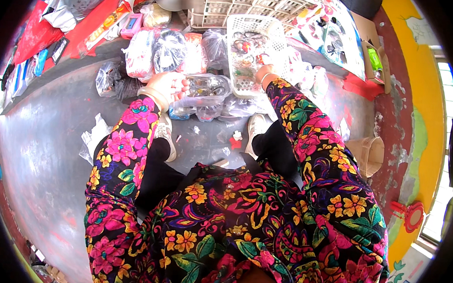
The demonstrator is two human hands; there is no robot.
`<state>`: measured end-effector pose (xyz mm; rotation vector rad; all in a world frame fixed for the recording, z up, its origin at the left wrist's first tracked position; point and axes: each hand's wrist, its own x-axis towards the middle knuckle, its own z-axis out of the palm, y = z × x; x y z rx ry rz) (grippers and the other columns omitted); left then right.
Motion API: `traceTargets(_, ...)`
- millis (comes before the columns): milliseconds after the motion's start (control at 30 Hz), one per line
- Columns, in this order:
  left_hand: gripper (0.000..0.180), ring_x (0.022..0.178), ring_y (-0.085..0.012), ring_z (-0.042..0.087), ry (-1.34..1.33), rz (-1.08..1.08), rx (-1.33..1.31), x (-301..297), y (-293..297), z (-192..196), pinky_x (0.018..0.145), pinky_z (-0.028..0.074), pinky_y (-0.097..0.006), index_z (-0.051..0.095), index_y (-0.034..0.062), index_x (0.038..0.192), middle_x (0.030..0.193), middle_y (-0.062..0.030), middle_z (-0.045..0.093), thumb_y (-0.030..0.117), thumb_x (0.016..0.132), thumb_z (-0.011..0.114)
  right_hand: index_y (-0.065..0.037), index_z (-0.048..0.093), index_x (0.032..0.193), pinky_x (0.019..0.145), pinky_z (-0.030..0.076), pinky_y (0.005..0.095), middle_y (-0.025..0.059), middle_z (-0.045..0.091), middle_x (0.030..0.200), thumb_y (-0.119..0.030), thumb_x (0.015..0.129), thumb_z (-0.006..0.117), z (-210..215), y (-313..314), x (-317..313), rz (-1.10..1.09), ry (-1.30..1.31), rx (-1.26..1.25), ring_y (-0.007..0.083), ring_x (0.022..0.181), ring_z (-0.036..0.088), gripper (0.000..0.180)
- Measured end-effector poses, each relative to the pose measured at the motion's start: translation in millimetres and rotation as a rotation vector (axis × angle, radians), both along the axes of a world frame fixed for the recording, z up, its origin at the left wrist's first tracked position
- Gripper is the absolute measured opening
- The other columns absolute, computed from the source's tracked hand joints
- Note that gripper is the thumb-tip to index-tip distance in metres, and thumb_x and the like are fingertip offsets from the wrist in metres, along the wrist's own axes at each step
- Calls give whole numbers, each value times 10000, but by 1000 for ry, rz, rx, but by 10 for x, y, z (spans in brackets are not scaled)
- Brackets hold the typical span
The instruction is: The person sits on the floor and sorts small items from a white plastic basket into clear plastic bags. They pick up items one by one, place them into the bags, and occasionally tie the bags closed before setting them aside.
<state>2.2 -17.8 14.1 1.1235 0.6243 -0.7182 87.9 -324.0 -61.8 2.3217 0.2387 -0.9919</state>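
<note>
Left hand (173, 86) curls loosely beside clear tub (204, 101); right hand (265, 72), grip unclear, meets right edge of white basket (277, 45), probably light, stiff, best held by opposite sides.

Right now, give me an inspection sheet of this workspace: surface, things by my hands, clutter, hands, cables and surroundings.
Surface: grey floor, scuffed, with reddish patches.
Things by the hands: cream perforated plastic basket holding mixed small items; clear plastic tub, contents hard to identify.
Clutter: plastic-bagged bundles behind the tub; crumpled white sheet at left; small red scrap between the whitish shoes.
Hands: left hand, fingers loosely curled beside the tub; right hand at the basket's right side, grip partly hidden.
Cables: nothing seen.
Surroundings: yellow-and-maroon wall with peeling paint, at right.
</note>
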Motion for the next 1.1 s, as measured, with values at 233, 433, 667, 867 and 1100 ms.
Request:
traceTargets(233, 151, 690, -179, 584, -8, 13, 6, -3, 17, -20, 578, 449, -277, 571, 42, 846, 745, -57, 596, 172, 770, 559, -39, 594, 1022, 810, 442, 311, 113, 571, 1066, -335, 770, 537, -93, -189, 59, -198, -157, 219, 195, 971, 558, 392)
traceTargets(433, 158, 700, -182, 583, 2, 4, 3, -5, 35, -19, 585, 446, -284, 576, 39, 846, 756, -57, 599, 174, 764, 565, -75, 609, 1005, 827, 430, 300, 77, 589, 1042, -355, 746, 558, -167, 35, -142, -95, -220, 44, 200, 969, 562, 385)
traceTargets(667, 160, 703, -183, 579, -5, -11, -8, 32, -22, -24, 585, 440, -282, 576, 35, 846, 755, -59, 596, 171, 763, 567, -130, 661, 796, 695, 468, 307, 60, 636, 891, -367, 689, 592, -444, -315, 196, -140, -219, 197, 205, 858, 600, 270)
traceTargets(867, 161, 709, -183, 580, -14, 15, 15, -34, 38, -27, 571, 440, -282, 573, 44, 864, 766, -58, 595, 177, 775, 553, -44, 636, 732, 405, 425, 220, 30, 597, 604, -151, 653, 632, 776, -133, 360, -532, -109, 1020, 91, 482, 553, 133)
traceTargets(1100, 182, 721, -185, 585, -8, 34, 26, -42, -25, 4, 581, 440, -285, 557, 46, 907, 770, -58, 597, 191, 802, 526, -71, 628, 771, 651, 468, 324, 99, 619, 720, -174, 681, 557, 983, 749, -150, 143, -116, 1316, 236, 687, 603, 155)
